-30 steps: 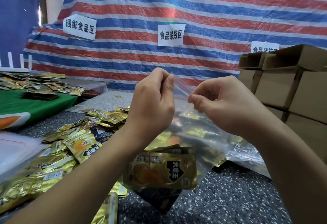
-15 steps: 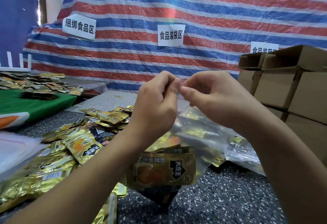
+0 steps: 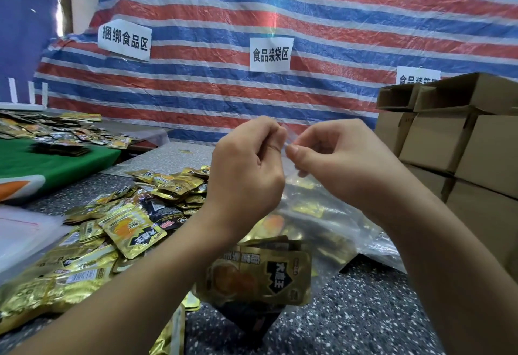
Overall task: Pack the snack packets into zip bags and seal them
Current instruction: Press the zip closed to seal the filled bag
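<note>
bag (image 3: 314,214): clear, hanging at centre above the speckled surface (image 3: 364,312), gold packets (image 3: 260,279) inside
left hand (image 3: 246,169): fingers pinching bag top
right hand (image 3: 339,158): fingers pinching bag top, just beside left
loose packets (image 3: 120,223): heaped at 9 o'clock
boxes (image 3: 459,141): stacked at 3 o'clock

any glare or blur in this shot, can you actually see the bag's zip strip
Head view: soft even light; glare on the gold packets and clear zip bag; slight wide-angle bending at the cardboard boxes; the zip strip is mostly hidden between left hand and right hand.
</note>
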`<state>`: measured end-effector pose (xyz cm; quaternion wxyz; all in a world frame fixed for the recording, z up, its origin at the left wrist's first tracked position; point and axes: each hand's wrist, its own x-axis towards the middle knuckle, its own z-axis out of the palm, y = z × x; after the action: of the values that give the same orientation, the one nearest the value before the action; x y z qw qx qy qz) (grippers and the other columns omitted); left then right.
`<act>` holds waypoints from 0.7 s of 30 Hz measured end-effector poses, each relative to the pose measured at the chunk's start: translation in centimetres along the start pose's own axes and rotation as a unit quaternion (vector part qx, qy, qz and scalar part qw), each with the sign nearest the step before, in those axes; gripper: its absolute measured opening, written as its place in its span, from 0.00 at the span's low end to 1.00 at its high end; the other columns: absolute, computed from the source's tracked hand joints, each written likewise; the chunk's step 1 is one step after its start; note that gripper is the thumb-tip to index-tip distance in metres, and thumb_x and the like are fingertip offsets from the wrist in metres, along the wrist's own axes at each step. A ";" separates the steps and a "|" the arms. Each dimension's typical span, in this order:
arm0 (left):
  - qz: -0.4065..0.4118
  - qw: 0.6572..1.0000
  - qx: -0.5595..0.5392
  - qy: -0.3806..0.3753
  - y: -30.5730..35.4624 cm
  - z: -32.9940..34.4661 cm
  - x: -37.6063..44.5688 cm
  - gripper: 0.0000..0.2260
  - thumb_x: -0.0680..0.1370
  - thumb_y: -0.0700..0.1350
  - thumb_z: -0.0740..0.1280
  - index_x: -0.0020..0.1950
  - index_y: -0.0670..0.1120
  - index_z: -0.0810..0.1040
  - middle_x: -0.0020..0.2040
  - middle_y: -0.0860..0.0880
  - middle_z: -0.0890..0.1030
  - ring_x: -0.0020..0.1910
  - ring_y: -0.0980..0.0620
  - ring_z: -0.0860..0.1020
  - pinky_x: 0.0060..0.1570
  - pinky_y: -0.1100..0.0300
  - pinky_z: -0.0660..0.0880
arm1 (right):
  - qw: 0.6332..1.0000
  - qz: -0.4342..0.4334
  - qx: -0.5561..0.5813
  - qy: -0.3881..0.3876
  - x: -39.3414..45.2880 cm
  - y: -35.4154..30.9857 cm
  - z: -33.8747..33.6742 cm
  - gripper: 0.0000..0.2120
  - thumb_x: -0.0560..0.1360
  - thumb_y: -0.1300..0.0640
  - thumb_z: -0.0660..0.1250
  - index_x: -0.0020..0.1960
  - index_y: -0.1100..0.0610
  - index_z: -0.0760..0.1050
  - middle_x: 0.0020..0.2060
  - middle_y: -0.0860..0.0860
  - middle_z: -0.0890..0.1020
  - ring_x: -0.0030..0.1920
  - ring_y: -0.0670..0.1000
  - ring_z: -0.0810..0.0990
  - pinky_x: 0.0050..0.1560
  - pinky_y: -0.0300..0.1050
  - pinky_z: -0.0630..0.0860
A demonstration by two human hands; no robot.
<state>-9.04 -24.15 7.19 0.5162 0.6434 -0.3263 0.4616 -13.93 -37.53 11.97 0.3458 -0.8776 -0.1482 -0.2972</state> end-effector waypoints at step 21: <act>0.043 0.997 0.049 0.051 -0.6 -1.3 0.9 0.13 0.82 0.40 0.64 0.39 0.36 0.76 0.31 0.45 0.73 0.30 0.48 0.69 0.30 0.54 0.63 | 0.998 0.023 -0.039 0.032 -4.4 5.7 -1.8 0.10 0.76 0.55 0.71 0.36 0.50 0.80 0.32 0.45 0.83 0.32 0.43 0.78 0.33 0.37 0.72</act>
<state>-8.52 -22.70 7.82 0.4796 0.6287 -0.3040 0.5313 -15.42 -43.15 7.32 0.3223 -0.8836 -0.1054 -0.3229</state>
